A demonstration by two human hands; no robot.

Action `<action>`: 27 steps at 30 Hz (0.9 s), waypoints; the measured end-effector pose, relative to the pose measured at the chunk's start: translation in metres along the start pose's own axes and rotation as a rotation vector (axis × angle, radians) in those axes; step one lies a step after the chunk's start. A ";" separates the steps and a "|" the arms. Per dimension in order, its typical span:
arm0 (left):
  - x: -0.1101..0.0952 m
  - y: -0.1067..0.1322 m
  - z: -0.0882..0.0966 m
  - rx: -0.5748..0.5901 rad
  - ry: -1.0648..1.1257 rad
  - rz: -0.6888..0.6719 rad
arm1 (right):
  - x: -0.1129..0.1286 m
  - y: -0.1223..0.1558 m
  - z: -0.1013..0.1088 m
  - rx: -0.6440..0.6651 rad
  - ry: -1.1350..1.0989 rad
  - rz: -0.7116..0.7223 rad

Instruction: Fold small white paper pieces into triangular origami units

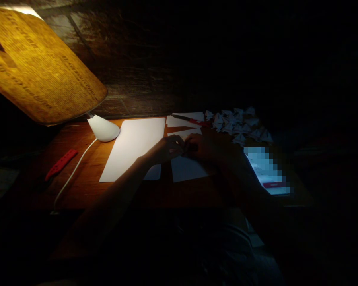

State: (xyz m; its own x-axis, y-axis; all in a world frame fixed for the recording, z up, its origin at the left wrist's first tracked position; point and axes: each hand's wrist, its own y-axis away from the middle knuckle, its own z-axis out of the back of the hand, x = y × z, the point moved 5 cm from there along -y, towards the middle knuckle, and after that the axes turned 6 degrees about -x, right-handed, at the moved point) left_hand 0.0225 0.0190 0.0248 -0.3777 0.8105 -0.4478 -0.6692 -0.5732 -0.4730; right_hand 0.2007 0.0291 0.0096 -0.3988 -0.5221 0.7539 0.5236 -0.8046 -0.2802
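My left hand (166, 149) and my right hand (203, 146) meet over a small white sheet of paper (187, 168) on the wooden table (86, 182). Both hands have their fingers curled and pinched together at a small piece between them; the dim light hides what it is. A larger white sheet (134, 147) lies to the left of my left hand. Behind my right hand lies a heap of several small folded white paper pieces (238, 124).
A white lamp base (104, 128) with its cord (73, 174) stands at the back left under a large yellow printed shade (38, 63). A red strip (61, 163) lies at the left. A red-handled tool (193, 120) rests on paper scraps. A lit screen (267, 171) glows at the right.
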 end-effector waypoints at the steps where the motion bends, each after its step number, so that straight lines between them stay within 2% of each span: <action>1: 0.000 0.000 0.000 0.003 -0.003 0.004 | 0.001 0.000 0.000 -0.002 0.020 0.003; 12: 0.000 -0.001 -0.001 0.008 0.008 0.005 | -0.002 0.000 -0.003 -0.029 0.045 -0.012; 17: 0.004 0.000 0.013 -0.074 0.073 0.051 | 0.004 0.002 -0.001 -0.030 -0.008 -0.025; 20: 0.012 0.002 0.027 -0.165 -0.007 0.104 | 0.008 0.003 0.000 -0.023 0.003 -0.008; 27: 0.019 0.002 0.026 -0.121 -0.149 0.095 | 0.003 0.000 -0.002 -0.024 0.034 0.020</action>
State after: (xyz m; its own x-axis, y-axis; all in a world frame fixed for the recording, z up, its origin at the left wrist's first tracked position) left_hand -0.0028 0.0361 0.0352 -0.5319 0.7557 -0.3820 -0.5478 -0.6511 -0.5254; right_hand 0.1980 0.0269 0.0109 -0.4141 -0.5474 0.7273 0.5137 -0.8001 -0.3097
